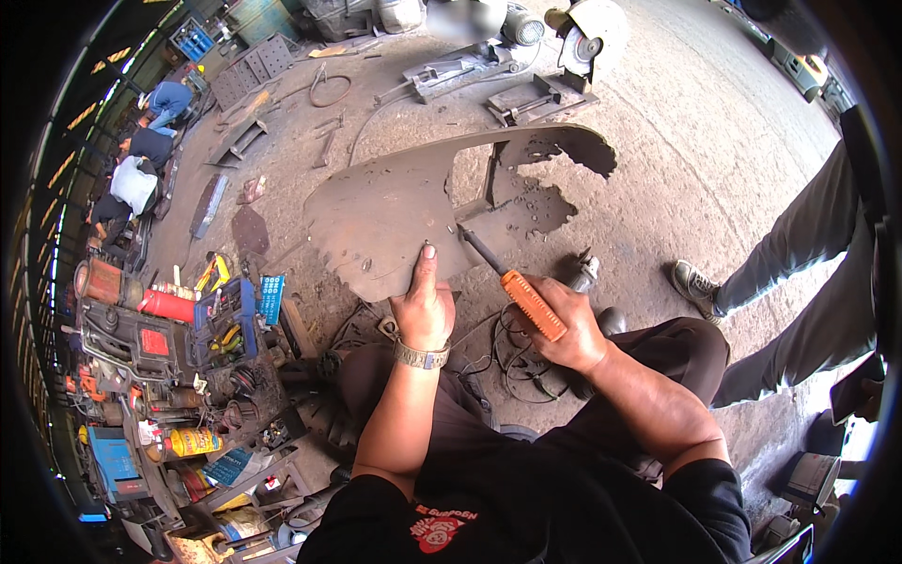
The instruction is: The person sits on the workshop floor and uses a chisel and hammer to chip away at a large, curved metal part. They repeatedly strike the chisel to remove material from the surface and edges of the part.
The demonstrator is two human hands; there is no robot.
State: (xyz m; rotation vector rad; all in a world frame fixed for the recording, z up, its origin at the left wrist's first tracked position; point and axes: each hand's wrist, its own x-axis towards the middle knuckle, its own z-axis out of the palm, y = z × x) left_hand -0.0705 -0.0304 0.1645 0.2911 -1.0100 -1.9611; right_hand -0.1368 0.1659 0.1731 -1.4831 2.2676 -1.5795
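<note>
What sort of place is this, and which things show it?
Probably a metalworking or repair workshop: a pale, round-bladed cut-off saw, a jagged grey-brown metal sheet and an open blue toolbox suggest it.

open floor (676,160) right of the metal plate (385,202), standing legs (799,235) blocking farther right, tool cases (132,338) crowding left

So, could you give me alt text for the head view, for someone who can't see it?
Someone's left hand holds a ragged metal sheet by its near edge; the right hand grips an orange-handled tool, pointed at the sheet. Clutter crowds the left; a bystander's legs stand right on the workshop floor.
</note>
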